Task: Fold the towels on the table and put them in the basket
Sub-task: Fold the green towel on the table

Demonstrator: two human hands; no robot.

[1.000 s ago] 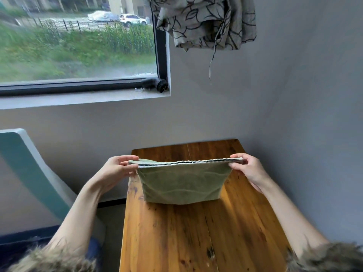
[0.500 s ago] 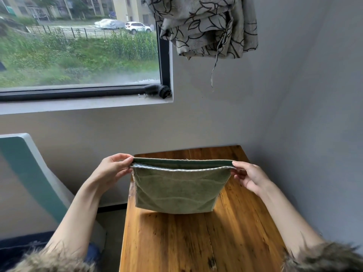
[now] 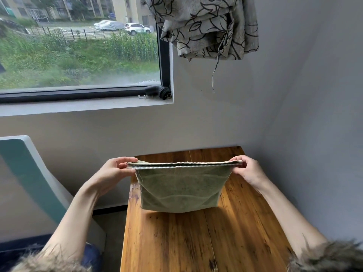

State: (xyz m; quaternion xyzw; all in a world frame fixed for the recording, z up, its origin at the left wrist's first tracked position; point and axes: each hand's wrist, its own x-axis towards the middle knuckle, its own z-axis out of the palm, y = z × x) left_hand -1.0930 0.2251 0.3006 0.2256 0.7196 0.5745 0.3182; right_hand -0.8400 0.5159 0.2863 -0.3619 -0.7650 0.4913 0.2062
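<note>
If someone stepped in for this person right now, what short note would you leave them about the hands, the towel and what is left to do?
Left hand: pinches the left top corner of the green towel.
Right hand: pinches the right top corner.
Towel: already doubled, held stretched between both hands, hanging above the wooden table; whether its lower edge touches the wood cannot be told.
Done: at least one fold.
Left: finish folding it, then put it in the basket. No basket and no other towels show in this view, so look for them first.
</note>
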